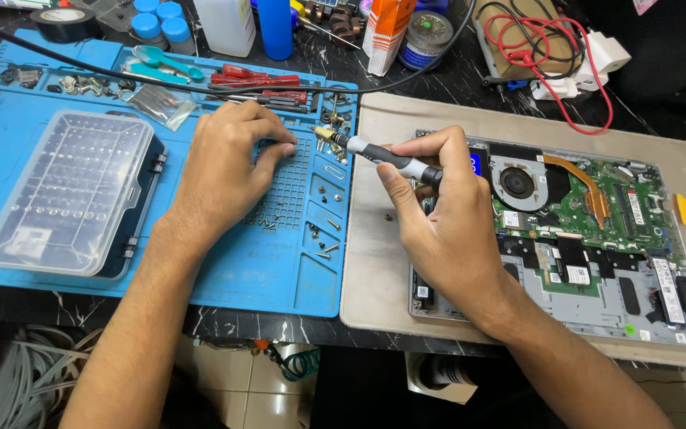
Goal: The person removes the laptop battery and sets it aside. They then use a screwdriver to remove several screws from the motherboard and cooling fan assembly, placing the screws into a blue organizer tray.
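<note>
Bit case [69,191] on mat [295,278] — opened laptop [597,262] to its right

orange-and-white upright carton [388,32] at worktop's far edge | round blue-labelled tin [425,38] just beside it | clear plastic bit case [69,191] on mat's left side

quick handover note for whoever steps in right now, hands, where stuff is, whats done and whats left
Left hand: fingertips pressed on the blue mat's grid section, among loose screws; holds nothing visible.
Right hand: grips a small screwdriver, tip pointing toward the mat's compartments.
Laptop: on the beige pad, bottom cover off, fan and board exposed.
Bit case: closed, on the mat's left.
Done: cover removed, several screws out on the mat.
Left: board and fan remain in place; reassembly not started.
</note>
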